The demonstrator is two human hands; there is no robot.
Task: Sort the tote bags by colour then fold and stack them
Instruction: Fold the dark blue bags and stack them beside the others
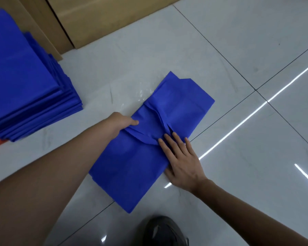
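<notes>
Pinched in the grip of the left hand (123,122), thumb on top, is a gathered fold at the left edge of the blue tote bag (132,174), which is laid on the tiled floor (238,50). The bag's right side is pressed by the right hand (182,162), fingers straight. Left of the bag, well apart, a stack of folded blue bags (25,86) is seen.

Bright, even indoor light, perhaps from ceiling strips, throws white glare streaks across the glossy floor (256,41); shadows are faint, edges bend and blur slightly.
</notes>
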